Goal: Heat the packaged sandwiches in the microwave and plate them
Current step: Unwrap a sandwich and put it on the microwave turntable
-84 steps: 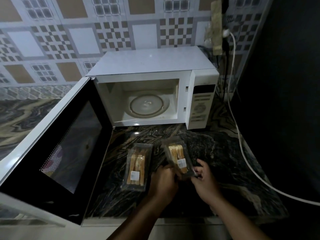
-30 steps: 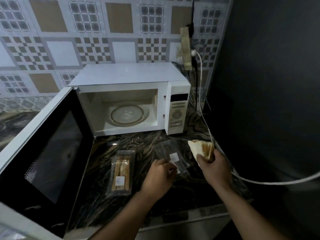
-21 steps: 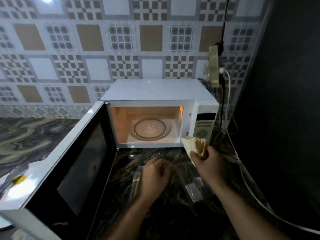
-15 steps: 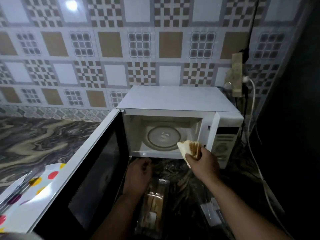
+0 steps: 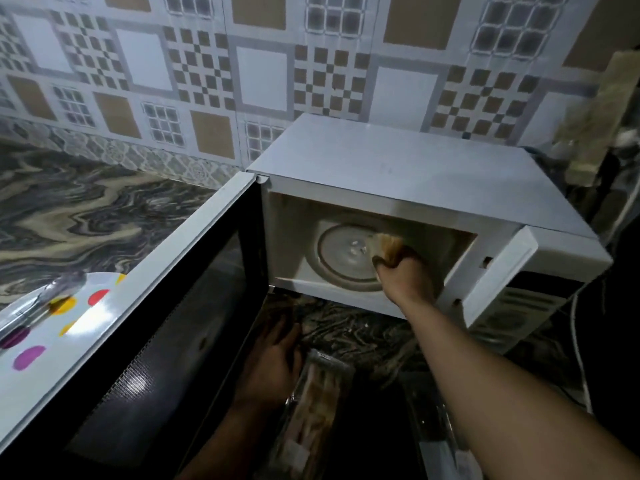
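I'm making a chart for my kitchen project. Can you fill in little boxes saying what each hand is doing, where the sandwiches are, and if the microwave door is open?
right hand: inside the microwave, holding the unwrapped sandwich over the glass turntable
left hand: low on the counter, beside the packaged sandwich
packaged sandwich: wrapped, lying on the counter
microwave door: swung wide open
plate: spotted, left of the door, no sandwich on it

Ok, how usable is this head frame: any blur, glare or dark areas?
Head view: wide-angle bending of the tiled wall; motion blur on the left hand and packaged sandwich; glare on the plate; foreground counter very dark; microwave well lit.
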